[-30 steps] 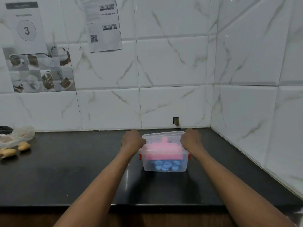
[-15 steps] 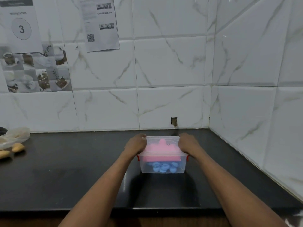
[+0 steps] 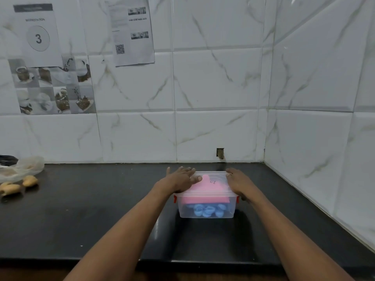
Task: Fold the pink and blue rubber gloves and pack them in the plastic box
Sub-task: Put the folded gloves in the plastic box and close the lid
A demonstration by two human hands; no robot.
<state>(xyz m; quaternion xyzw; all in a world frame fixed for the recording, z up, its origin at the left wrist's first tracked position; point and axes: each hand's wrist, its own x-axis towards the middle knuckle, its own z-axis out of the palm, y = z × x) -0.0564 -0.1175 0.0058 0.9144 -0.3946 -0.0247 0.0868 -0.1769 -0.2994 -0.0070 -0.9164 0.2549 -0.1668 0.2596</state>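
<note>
Plastic box on dark surface, long axis left-right, lid on. Pink glove above blue glove inside. Left hand and right hand flat on lid ends, fingers spread, gripping nothing. Red latches directly below each palm, equally near.

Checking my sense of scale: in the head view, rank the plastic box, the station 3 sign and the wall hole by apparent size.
1. station 3 sign
2. plastic box, though it sits nearer the camera
3. wall hole
</note>
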